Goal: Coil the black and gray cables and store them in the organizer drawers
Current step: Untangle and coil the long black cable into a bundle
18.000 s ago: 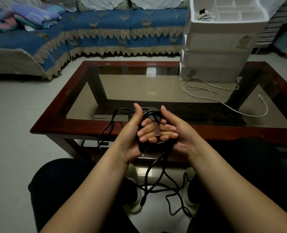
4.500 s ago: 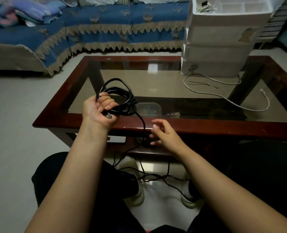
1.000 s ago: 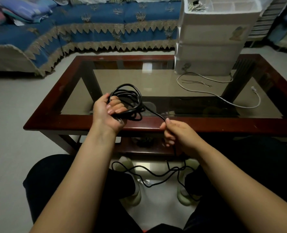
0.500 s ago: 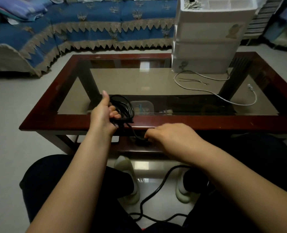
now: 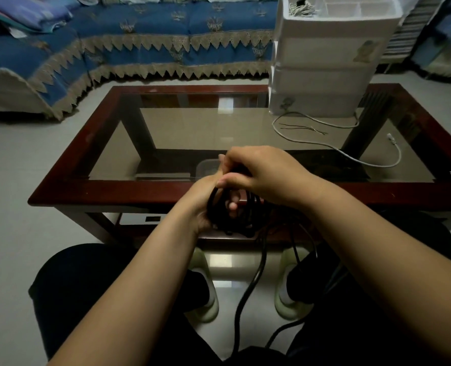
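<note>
My left hand [image 5: 202,204] is closed around the coiled loops of the black cable [image 5: 220,207], held just in front of the desk [image 5: 108,191] edge. My right hand [image 5: 261,175] lies over the top of the coil, fingers pinching a strand. The loose tail drops between my knees to the floor. The gray cable [image 5: 351,157] lies uncoiled on the glass, beside the white organizer drawers [image 5: 322,75].
</note>
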A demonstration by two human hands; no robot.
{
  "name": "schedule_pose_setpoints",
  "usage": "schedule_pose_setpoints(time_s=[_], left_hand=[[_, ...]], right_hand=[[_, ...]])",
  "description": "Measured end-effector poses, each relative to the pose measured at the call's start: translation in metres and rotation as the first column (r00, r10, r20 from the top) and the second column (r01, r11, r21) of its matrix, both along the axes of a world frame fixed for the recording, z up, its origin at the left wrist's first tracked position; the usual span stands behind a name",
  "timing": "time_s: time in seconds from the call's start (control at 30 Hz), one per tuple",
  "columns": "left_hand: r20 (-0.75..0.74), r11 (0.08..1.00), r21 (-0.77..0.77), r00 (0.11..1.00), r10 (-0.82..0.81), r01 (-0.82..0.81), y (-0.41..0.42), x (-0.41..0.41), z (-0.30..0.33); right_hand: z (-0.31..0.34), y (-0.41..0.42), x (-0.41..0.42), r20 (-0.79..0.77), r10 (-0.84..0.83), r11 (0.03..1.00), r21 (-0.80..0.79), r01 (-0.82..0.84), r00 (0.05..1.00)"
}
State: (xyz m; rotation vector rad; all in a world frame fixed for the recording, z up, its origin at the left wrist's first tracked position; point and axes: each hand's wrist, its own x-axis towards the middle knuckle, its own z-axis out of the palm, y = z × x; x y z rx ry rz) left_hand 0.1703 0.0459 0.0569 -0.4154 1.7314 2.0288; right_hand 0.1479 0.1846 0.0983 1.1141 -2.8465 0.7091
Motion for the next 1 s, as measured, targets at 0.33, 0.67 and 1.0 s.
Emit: schedule_pose_setpoints(time_s=[0.33, 0.67, 1.0], left_hand=[[0.054, 0.927, 0.367, 0.993, -0.104, 0.077, -0.007, -0.001, -0.011], [-0.044, 0.813, 0.544, 0.975, -0.217, 0.206, -0.015, 0.001, -0.016], [0.035, 0.787, 0.616, 0.996, -0.080, 0.042, -0.007, 0.000, -0.018]], right_hand=[[-0.016, 0.008, -0.025, 0.272, -0.140, 0.982, -0.083, 0.168, 0.952], [-0.037, 0.019, -0.028, 0.832, 0.180, 0.899, -0.356, 0.256, 0.525], [-0.093, 0.027, -0.013, 0.711, 0.697, 0.555, -0.620, 0.555, 0.096]])
